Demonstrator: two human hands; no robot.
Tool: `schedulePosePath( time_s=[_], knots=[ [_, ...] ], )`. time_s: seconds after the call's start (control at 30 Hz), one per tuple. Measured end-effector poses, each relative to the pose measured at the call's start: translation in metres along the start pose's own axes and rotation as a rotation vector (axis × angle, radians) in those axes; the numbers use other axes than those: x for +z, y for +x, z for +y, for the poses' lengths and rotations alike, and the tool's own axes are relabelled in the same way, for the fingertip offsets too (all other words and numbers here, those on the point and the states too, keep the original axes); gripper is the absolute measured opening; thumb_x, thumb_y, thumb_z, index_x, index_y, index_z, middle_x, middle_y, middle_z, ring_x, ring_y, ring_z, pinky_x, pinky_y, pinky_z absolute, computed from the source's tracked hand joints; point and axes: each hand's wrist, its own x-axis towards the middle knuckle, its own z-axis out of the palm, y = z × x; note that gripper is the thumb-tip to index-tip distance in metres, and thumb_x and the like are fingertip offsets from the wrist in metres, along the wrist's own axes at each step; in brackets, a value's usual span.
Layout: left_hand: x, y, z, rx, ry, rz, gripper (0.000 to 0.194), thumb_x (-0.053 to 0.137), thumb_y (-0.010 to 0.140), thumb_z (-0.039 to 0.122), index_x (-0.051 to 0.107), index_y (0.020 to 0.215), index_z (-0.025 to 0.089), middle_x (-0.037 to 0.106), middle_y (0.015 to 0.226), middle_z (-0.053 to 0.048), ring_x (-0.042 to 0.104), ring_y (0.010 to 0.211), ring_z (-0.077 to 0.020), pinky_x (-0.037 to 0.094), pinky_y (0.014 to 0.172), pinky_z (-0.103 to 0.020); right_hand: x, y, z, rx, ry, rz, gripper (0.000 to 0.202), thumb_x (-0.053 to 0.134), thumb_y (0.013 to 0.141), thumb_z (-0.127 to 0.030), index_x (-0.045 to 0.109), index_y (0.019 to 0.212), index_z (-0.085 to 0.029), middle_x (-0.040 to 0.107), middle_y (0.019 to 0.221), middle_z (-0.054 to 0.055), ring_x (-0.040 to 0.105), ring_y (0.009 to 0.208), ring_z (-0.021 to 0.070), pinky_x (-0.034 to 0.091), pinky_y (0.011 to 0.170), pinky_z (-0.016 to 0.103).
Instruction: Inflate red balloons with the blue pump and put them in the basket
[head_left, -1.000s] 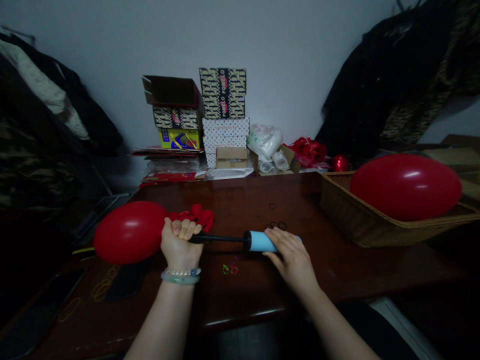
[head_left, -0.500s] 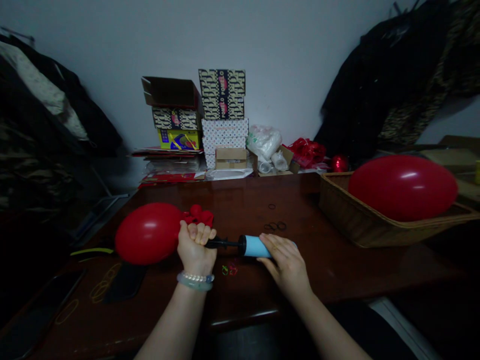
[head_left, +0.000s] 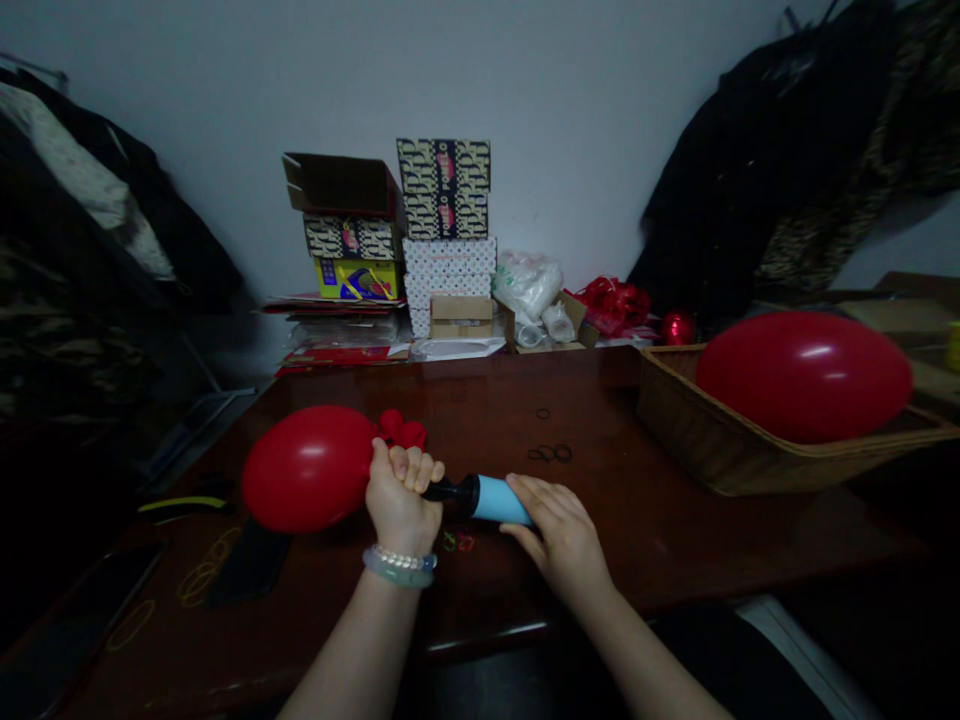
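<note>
My left hand [head_left: 406, 497] is closed around the black end of a balloon pump, at the neck of an inflated red balloon [head_left: 307, 470]. The balloon's neck and the pump's tip are hidden by my fingers. My right hand [head_left: 559, 530] wraps the light blue barrel of the balloon pump [head_left: 495, 499], thumb below and fingers over the top. Only a short black stretch of the pump shows between the hands. Behind my left hand lies a pile of uninflated red balloons [head_left: 403, 430]. Small green and red bands [head_left: 459, 541] lie under the pump.
A wicker basket [head_left: 720, 465] at the right holds a large red balloon [head_left: 806, 375]. Dark rubber bands [head_left: 551, 453] lie mid-table. Phones [head_left: 251, 565] and yellow rubber bands [head_left: 199, 580] are at the left. Stacked boxes [head_left: 450, 260] stand along the wall.
My hands have come closer together, the left shifting right with the balloon and the right shifting left. The black rod between them has slid into the blue barrel.
</note>
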Motion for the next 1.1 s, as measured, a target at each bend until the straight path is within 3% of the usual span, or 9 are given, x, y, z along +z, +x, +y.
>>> schedulePosePath(
  time_s=[0.57, 0.83, 1.1],
  knots=[
    [-0.016, 0.024, 0.052, 0.063, -0.060, 0.028, 0.051, 0.037, 0.095, 0.034, 0.024, 0.048, 0.018, 0.022, 0.036, 0.006, 0.023, 0.032, -0.0071, 0.028, 0.040, -0.023, -0.008, 0.004, 0.029, -0.067, -0.081, 0.000, 0.054, 0.058, 0.088, -0.037, 0.043, 0.138, -0.025, 0.061, 0.128, 0.006, 0.052, 0.123, 0.0230, 0.036, 0.107, 0.049],
    [-0.015, 0.022, 0.045, 0.044, -0.057, 0.015, 0.049, 0.040, 0.094, 0.033, 0.023, 0.050, 0.018, 0.022, 0.037, 0.007, 0.023, 0.032, -0.0068, 0.027, 0.040, -0.023, -0.003, -0.003, 0.026, -0.036, -0.054, 0.053, 0.050, 0.059, 0.088, -0.035, 0.048, 0.135, -0.021, 0.061, 0.127, 0.008, 0.056, 0.118, 0.0228, 0.045, 0.100, 0.043],
    [-0.008, 0.013, 0.028, 0.023, -0.046, 0.033, 0.049, 0.041, 0.094, 0.032, 0.022, 0.050, 0.018, 0.022, 0.037, 0.007, 0.022, 0.032, -0.0068, 0.027, 0.040, -0.023, 0.002, -0.004, 0.016, -0.023, -0.042, 0.073, 0.049, 0.059, 0.088, -0.033, 0.049, 0.133, -0.020, 0.061, 0.127, 0.008, 0.055, 0.119, 0.0224, 0.045, 0.102, 0.042]
  ],
)
